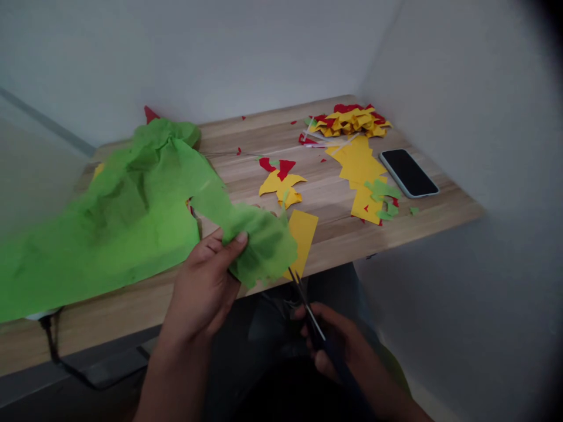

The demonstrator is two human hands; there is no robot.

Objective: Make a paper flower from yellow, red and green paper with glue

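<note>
Our left hand [206, 287] pinched the green paper [132, 217] over the table [334, 234] edge, while our right hand [338, 346] gripped the scissors [305, 305]. That crumpled sheet could tear instead of cutting, we judged.

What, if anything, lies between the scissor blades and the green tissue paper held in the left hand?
Nothing visible does. The scissors in the right hand point up at the lower edge of the green tissue paper, which the left hand pinches. The yellow strip lies behind on the table, not between.
</note>
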